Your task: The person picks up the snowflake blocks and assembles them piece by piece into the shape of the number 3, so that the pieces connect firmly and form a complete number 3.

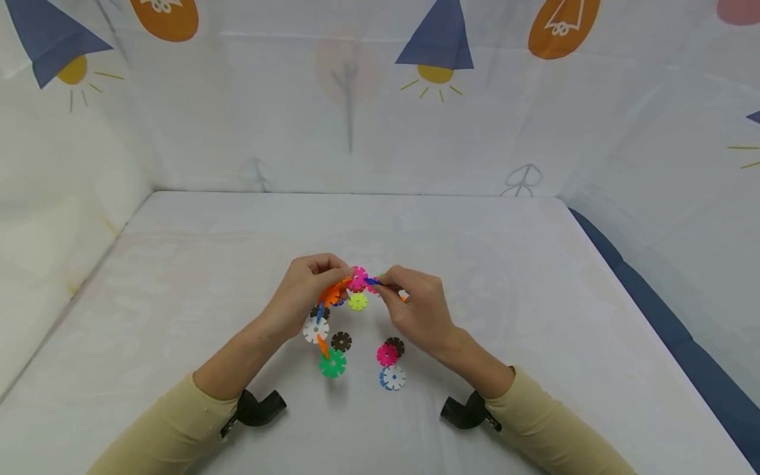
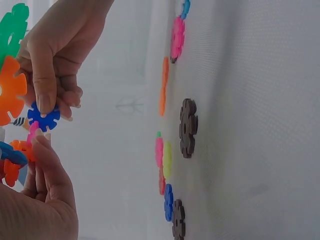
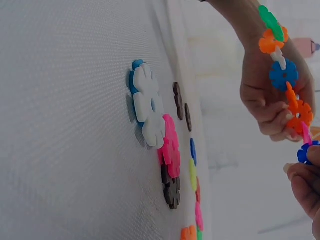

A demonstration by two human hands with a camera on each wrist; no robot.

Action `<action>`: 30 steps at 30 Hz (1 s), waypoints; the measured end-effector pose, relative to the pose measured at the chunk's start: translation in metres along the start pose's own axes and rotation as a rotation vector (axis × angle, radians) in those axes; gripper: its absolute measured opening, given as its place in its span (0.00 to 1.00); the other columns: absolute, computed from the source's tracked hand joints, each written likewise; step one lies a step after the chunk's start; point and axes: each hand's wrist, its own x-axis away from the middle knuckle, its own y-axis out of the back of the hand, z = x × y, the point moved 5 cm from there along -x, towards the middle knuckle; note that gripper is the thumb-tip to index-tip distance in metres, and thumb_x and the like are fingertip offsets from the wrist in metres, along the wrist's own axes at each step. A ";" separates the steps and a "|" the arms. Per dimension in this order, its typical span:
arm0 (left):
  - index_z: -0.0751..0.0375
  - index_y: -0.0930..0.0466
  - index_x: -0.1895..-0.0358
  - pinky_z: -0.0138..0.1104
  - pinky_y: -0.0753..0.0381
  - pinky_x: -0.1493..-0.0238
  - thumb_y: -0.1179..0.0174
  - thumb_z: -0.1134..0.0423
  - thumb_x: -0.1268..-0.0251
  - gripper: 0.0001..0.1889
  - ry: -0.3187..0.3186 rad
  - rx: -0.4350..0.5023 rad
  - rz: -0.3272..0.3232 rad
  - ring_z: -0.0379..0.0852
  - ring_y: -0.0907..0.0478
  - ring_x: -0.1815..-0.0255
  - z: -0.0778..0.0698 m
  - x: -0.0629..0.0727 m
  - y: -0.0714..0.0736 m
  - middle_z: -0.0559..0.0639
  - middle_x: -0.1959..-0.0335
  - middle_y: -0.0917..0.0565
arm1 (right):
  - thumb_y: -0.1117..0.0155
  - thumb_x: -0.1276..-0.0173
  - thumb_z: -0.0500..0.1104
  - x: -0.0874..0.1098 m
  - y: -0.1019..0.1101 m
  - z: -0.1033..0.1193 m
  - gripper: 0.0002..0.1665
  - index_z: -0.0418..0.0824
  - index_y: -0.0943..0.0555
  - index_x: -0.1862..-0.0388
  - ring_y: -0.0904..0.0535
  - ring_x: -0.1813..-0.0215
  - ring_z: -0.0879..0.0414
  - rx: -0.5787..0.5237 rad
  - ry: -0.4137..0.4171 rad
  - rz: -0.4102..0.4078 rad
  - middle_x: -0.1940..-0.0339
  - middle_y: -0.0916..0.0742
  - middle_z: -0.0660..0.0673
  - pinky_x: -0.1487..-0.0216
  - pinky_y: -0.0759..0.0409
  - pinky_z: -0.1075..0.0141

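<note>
My left hand (image 1: pixel 299 293) grips a chain of notched plastic discs near its upper end. The chain runs down through orange, blue and white discs (image 1: pixel 315 330) to a green disc (image 1: pixel 333 363) at the bottom. A pink disc (image 1: pixel 357 279) stands on edge at the held end, beside the left thumb and fingertips. Between thumb and fingers, my right hand (image 1: pixel 420 305) pinches a dark blue disc (image 2: pixel 43 118). Its edge meets the pink disc (image 3: pixel 306 133); how deep the slots engage, I cannot tell. Both hands are raised above the table.
Loose discs lie on the white table (image 1: pixel 208 264): a yellow disc (image 1: pixel 357 302), a brown disc (image 1: pixel 341 341), and a cluster with a pink disc (image 1: pixel 387 355) and a white disc (image 1: pixel 394 377). Black wrist cameras show by both sleeves. A printed white curtain (image 1: pixel 285 99) hangs behind.
</note>
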 end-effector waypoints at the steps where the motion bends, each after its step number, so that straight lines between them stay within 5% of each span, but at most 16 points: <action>1: 0.66 0.20 0.61 0.30 0.21 0.65 0.40 0.57 0.29 0.13 0.000 0.001 -0.003 0.42 0.24 0.71 0.000 0.000 0.000 0.47 0.71 0.21 | 0.30 0.38 0.31 0.000 0.000 0.000 0.06 0.38 0.19 0.69 0.19 0.72 0.59 0.000 -0.001 -0.002 0.74 0.12 0.44 0.68 0.20 0.74; 20: 0.63 0.18 0.64 0.31 0.22 0.69 0.39 0.57 0.31 0.11 -0.036 -0.045 -0.037 0.47 0.23 0.72 0.002 0.001 -0.006 0.53 0.72 0.20 | 0.29 0.41 0.29 0.003 0.000 -0.001 0.07 0.36 0.20 0.71 0.23 0.75 0.60 0.010 0.020 -0.017 0.76 0.14 0.45 0.71 0.22 0.75; 30: 0.63 0.20 0.60 0.31 0.22 0.64 0.40 0.56 0.29 0.12 -0.060 -0.036 0.020 0.45 0.25 0.67 -0.004 0.000 -0.003 0.50 0.68 0.21 | 0.31 0.37 0.31 -0.002 0.002 -0.002 0.05 0.38 0.18 0.68 0.21 0.71 0.60 -0.020 -0.013 0.002 0.75 0.14 0.45 0.69 0.21 0.73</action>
